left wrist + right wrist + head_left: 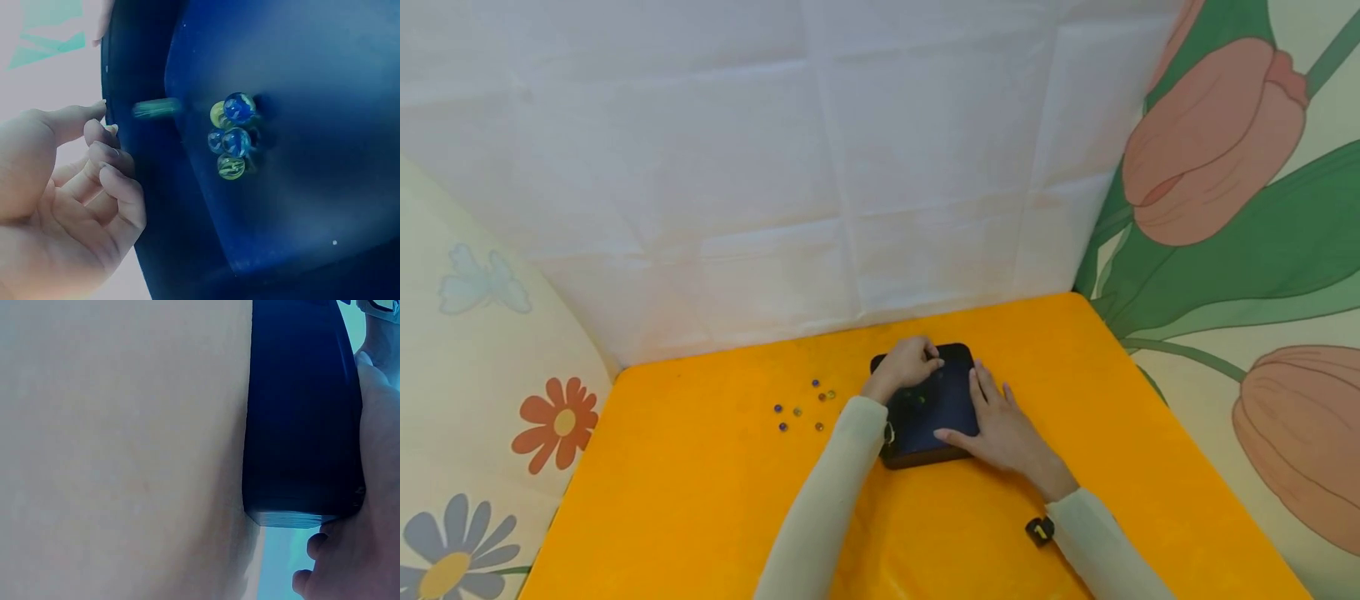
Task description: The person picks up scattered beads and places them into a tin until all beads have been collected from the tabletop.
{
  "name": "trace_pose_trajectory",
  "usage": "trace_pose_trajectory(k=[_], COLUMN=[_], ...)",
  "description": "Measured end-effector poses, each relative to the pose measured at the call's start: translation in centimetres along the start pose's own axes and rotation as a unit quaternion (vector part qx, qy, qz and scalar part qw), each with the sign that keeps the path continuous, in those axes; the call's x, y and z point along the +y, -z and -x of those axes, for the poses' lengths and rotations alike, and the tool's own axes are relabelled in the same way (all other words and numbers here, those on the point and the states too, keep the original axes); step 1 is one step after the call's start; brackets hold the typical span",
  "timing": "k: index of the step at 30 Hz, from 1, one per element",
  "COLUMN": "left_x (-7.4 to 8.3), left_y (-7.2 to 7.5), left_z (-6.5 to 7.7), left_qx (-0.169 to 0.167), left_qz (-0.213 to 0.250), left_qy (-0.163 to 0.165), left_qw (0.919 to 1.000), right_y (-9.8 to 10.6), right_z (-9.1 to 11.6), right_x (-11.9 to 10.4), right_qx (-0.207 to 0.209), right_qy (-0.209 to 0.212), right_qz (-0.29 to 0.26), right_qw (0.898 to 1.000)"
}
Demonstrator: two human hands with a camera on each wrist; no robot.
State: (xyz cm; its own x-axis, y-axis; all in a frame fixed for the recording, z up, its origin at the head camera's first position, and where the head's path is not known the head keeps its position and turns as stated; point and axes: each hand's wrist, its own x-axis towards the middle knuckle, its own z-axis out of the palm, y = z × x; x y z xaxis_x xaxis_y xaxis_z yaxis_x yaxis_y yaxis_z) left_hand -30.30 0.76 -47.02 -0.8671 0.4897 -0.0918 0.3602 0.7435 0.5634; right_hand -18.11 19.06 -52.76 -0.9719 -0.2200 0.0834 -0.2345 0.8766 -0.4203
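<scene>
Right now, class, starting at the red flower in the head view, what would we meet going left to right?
Red flower → loose marbles → black box → lower pink tulip.

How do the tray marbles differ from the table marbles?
Arrangement: the tray marbles bunch together; the table marbles lie scattered.
Surface: the tray marbles are inside a black tray; the table marbles sit on an orange tabletop.
Count: five tray marbles show clearly, seven table marbles.
Both include blue and yellowish marbles.
</scene>
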Motion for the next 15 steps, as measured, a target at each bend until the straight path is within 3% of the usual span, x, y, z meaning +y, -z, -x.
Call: trace_pose_trajectory(k=[15], left_x=[0.1], left_y=[1.9], left_z=[1.5], left_qx=[0.005], left_qz=[0.019], left_qy=[-0.017], left_qw=[0.9997], right_y=[-0.1], right_z=[-0.1], right_x=[0.0], right_qx=[-0.015], right_qy=[-0.007], right_qz=[0.001], right_qw=[1.000])
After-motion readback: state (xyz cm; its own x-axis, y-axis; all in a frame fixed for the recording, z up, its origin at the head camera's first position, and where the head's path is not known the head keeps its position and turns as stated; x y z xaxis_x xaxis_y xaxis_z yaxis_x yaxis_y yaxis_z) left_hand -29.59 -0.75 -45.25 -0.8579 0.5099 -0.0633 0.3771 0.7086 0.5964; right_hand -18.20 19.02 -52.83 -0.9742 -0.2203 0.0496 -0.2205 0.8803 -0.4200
